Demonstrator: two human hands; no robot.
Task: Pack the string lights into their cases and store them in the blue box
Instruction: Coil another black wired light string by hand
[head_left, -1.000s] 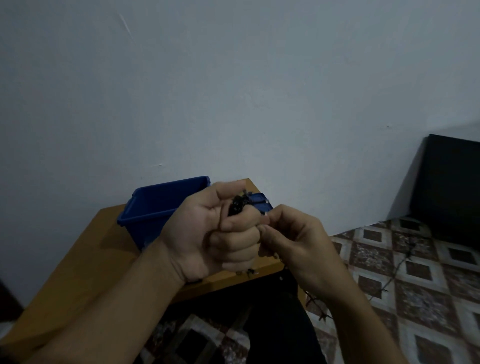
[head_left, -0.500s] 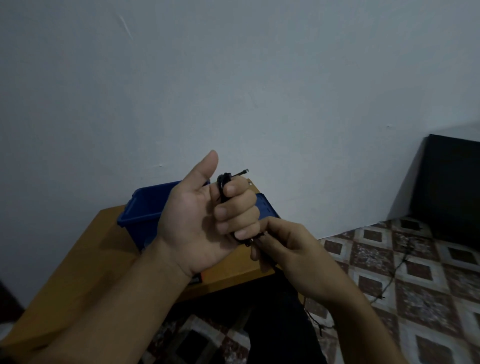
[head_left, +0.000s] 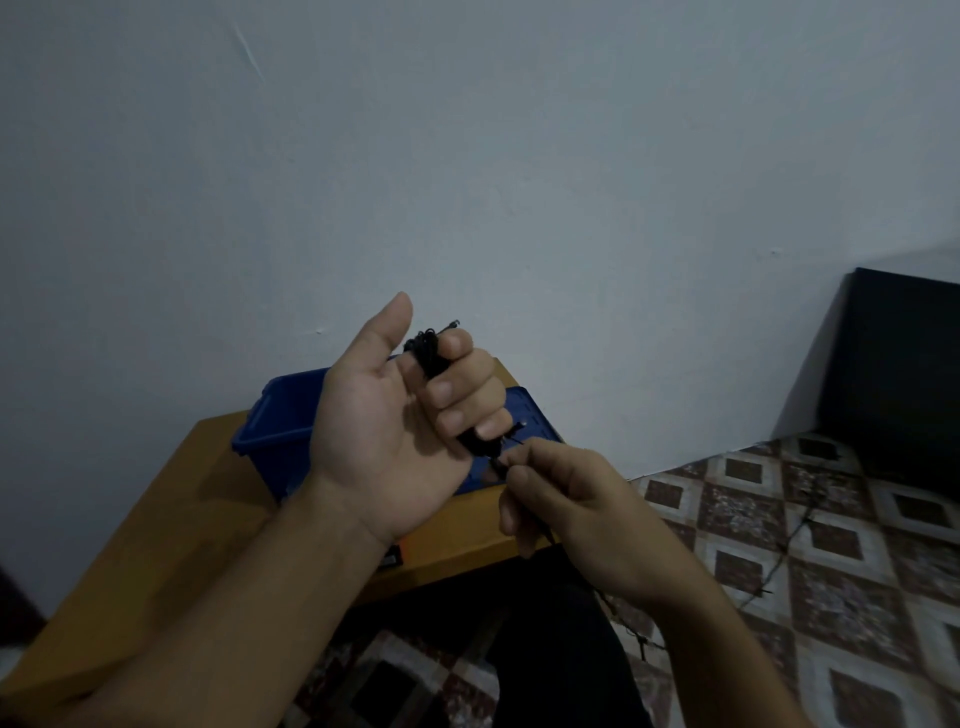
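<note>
My left hand (head_left: 395, 421) is raised palm up, thumb sticking out, with its four fingers curled around a bundle of black string lights (head_left: 427, 347). Loops of the bundle poke out above the fingers and below them. My right hand (head_left: 576, 499) pinches the loose strand of the string lights just under the left fist. The rest of the strand (head_left: 789, 535) trails down over the tiled floor on the right. The blue box (head_left: 280, 421) stands open on the wooden table (head_left: 171, 525), behind my left hand. A flat blue lid or case (head_left: 530, 415) lies beside it, partly hidden by my fingers.
A plain pale wall fills the upper view. A dark cabinet or panel (head_left: 904, 379) stands at the right against the wall. Patterned floor tiles (head_left: 831, 623) spread below right. My dark trouser leg (head_left: 561, 649) shows under the table's front edge.
My left hand rose and turned palm up, its thumb lifting off the bundle. My right hand dropped from beside the fist to below it, holding the strand.
</note>
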